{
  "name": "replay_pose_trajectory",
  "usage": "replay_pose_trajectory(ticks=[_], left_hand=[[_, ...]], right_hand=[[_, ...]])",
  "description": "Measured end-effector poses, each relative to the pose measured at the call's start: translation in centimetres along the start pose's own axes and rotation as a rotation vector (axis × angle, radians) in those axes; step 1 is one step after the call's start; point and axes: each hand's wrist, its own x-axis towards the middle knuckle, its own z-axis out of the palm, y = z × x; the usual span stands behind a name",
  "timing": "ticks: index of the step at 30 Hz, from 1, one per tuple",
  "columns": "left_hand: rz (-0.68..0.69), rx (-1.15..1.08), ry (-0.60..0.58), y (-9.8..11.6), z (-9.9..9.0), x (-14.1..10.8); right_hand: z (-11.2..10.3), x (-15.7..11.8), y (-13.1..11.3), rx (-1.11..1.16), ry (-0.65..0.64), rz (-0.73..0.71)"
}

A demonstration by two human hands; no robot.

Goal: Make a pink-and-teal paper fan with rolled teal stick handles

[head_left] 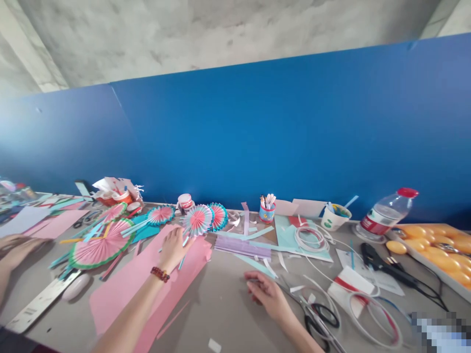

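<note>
My left hand (174, 251), with a beaded bracelet on the wrist, reaches over large sheets of pink paper (127, 294). Its fingers are closed around the thin stick of a pleated pink-and-pale-blue paper fan (198, 220). Just right of that fan is a pink-and-teal fan (218, 216). My right hand (268, 295) hovers low over the grey table, fingers loosely curled and a little apart, with nothing visible in them. Beside it lie black-handled scissors (320, 318). Ahead of it are pleated purple paper (243, 246) and pale paper strips (257, 264).
More paper fans (101, 245) and a computer mouse (76, 287) lie left, near another person's hand (22, 250). A pen cup (267, 210), coiled white tubing (312, 239), glue gun (382, 262), bottle (386, 215) and tray of orange balls (437, 247) sit right. A blue partition (235, 137) stands behind.
</note>
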Motion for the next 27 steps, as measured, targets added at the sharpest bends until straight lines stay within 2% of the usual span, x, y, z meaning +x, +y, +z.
replay_pose_trajectory(ticks=[14, 21, 27], left_hand=[[-0.018, 0.004, -0.11, 0.2, -1.0, 0.7], [-0.036, -0.032, -0.087, 0.7, -0.8, 1.2], [-0.068, -0.111, -0.018, 0.9, -1.4, 1.7]], right_hand=[[0.3, -0.4, -0.8, 0.036, 0.011, -0.002], [0.2, -0.2, -0.2, -0.001, 0.005, -0.015], [0.1, -0.1, 0.5, -0.023, -0.014, -0.039]])
